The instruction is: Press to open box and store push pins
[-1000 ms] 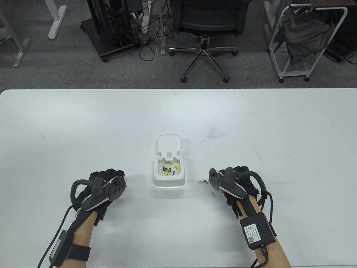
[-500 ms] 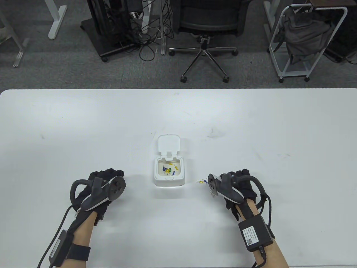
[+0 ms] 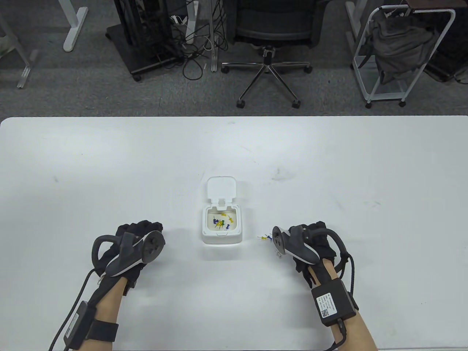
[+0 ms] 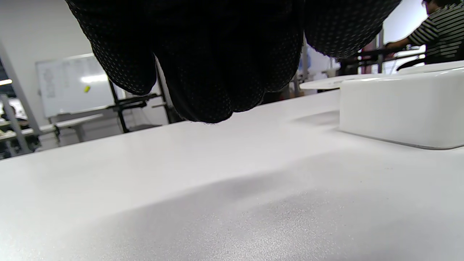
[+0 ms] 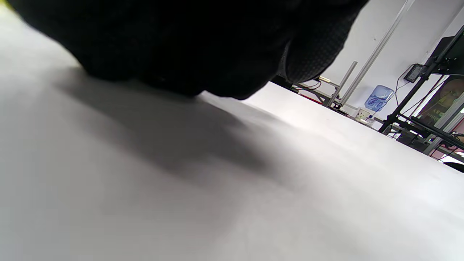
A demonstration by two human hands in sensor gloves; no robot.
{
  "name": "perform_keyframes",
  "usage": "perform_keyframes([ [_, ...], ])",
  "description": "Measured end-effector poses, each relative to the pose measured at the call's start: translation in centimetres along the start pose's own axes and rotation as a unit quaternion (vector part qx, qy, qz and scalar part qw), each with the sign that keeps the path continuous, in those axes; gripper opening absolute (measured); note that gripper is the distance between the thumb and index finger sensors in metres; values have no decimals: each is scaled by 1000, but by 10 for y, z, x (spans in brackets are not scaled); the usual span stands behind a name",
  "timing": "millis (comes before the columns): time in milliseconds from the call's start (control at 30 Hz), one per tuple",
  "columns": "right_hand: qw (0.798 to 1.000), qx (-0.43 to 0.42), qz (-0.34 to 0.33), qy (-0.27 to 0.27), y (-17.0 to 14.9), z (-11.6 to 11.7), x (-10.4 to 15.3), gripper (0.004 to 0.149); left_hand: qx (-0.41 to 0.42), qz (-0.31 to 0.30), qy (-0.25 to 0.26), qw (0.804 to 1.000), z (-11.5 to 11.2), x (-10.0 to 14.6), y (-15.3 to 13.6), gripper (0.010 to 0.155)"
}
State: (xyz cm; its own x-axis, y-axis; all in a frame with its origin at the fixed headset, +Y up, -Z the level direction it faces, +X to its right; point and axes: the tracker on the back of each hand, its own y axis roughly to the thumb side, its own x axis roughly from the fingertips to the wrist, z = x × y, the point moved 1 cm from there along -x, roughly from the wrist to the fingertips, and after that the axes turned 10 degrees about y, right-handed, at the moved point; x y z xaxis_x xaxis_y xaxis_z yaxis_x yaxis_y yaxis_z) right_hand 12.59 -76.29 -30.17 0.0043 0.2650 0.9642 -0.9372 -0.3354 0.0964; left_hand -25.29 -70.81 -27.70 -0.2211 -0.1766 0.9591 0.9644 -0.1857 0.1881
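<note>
The white box (image 3: 238,234) stands open at the table's middle, its lid (image 3: 220,188) tipped back. Several yellow and blue push pins (image 3: 221,221) lie inside. A few loose pins (image 3: 264,238) lie on the table just right of the box. My right hand (image 3: 310,236) rests low on the table right beside these pins; its fingers (image 5: 181,43) press near the surface, and the tracker hides their tips. My left hand (image 3: 140,232) rests on the table left of the box, fingers (image 4: 214,72) curled down and holding nothing. The box wall (image 4: 402,108) shows to its right.
The white table (image 3: 109,164) stretches wide on all sides of the box. Beyond its far edge stand an office chair (image 3: 270,33), a white rack with a bag (image 3: 398,51) and desk legs with cables.
My right hand has moved down and a little left, closer to the loose pins, and tilted. The left hand, box and pins have not moved.
</note>
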Motion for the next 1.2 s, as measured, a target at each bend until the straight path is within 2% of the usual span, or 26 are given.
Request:
perform_keyframes([
  [100,1000,-9,0,5,-1,-4,-2,43,1,1,-1,1000,0,0,0,52],
  [300,1000,-17,6,-12,-5,-29,-5,43,0,0,-2,1000,0,0,0,52],
  [400,997,-70,5,-11,-7,-44,-10,43,-2,-5,-1,1000,2,0,2,52],
  [467,997,-74,4,-15,-4,-51,-11,43,-4,-7,2,1000,3,0,3,52],
  [967,996,-33,-53,-59,59,-113,-15,43,-5,-5,5,1000,4,0,1,52],
  [1200,994,-28,-79,-68,88,-127,-17,43,-2,-5,8,1000,4,0,2,50],
])
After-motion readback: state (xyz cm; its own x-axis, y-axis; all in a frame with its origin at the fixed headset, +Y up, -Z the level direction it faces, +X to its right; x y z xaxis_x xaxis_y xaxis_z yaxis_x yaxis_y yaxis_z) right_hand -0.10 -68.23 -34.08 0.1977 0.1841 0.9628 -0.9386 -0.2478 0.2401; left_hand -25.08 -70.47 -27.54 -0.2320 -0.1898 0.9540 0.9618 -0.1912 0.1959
